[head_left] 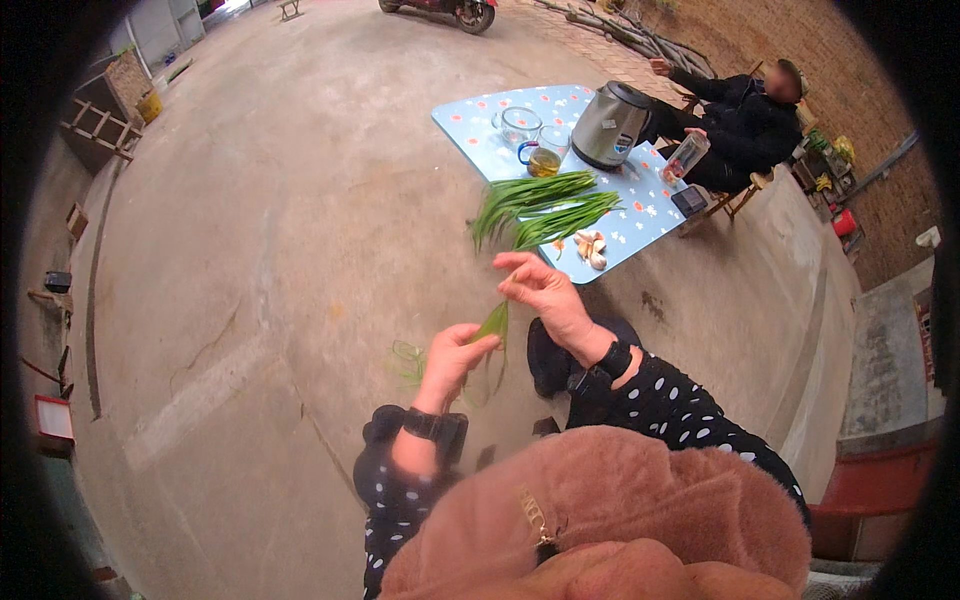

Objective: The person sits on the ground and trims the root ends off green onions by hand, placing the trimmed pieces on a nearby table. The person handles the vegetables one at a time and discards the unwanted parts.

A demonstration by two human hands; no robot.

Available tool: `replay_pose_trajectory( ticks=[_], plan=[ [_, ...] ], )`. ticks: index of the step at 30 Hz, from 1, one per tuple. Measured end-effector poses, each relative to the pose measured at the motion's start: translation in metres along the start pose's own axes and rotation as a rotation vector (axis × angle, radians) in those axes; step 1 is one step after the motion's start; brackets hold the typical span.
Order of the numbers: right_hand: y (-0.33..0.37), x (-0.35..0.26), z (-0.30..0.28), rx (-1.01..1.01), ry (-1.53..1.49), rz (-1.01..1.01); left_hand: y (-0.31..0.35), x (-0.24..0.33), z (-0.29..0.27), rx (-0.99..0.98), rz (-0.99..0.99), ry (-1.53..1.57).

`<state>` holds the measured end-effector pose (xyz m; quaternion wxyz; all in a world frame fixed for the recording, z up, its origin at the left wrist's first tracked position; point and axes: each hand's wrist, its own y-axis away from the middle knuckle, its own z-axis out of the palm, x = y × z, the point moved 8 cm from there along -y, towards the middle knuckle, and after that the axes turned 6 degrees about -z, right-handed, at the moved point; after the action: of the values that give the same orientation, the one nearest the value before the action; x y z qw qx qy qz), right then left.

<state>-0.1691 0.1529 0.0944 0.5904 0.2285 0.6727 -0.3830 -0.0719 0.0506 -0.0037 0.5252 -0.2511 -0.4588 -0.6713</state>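
A few long green chive leaves (494,322) stretch between my two hands, slightly blurred. My left hand (450,362) pinches them lower down between thumb and fingers. With its fingertips together, my right hand (552,302) grips the upper end, just off the near corner of a low blue flowered table (640,222). Two bunches of green chives (545,205) lie on that table, their tips hanging over its left edge. Beside them is a small heap of garlic (590,248). Thin loose green strands (408,360) show by my left hand, over the floor.
A steel kettle (608,125), a glass bowl (518,125), a glass mug of yellowish drink (543,160) and a small black device (690,201) stand on the table. A person in dark clothes (750,130) sits behind it, one hand at a clear jar (686,157).
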Motion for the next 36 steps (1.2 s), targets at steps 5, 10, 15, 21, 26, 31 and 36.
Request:
replay_pose_trajectory(
  ticks=[5, 10, 15, 21, 26, 31, 36],
  plan=[
    [-0.016, -0.021, -0.028, 0.092, -0.082, -0.037, 0.001, 0.002, 0.000, -0.016, -0.026, -0.128],
    [-0.036, -0.046, -0.067, 0.172, -0.228, -0.136, 0.008, 0.005, 0.002, -0.079, -0.009, -0.053],
    [-0.046, -0.060, -0.099, 0.235, -0.309, -0.249, 0.007, 0.005, -0.001, -0.089, -0.059, -0.081],
    [-0.050, -0.077, -0.113, 0.259, -0.303, -0.299, 0.001, 0.001, -0.022, 0.012, 0.018, -0.234],
    [-0.049, -0.100, -0.115, 0.233, -0.395, -0.340, -0.009, -0.023, -0.054, 0.141, 0.038, -0.373],
    [-0.038, -0.099, -0.109, 0.178, -0.388, -0.281, 0.021, 0.021, -0.084, 0.763, 0.508, -0.846],
    [-0.032, -0.065, -0.085, 0.150, -0.475, -0.136, 0.024, 0.042, -0.086, 0.722, 0.430, -0.550]
  ],
)
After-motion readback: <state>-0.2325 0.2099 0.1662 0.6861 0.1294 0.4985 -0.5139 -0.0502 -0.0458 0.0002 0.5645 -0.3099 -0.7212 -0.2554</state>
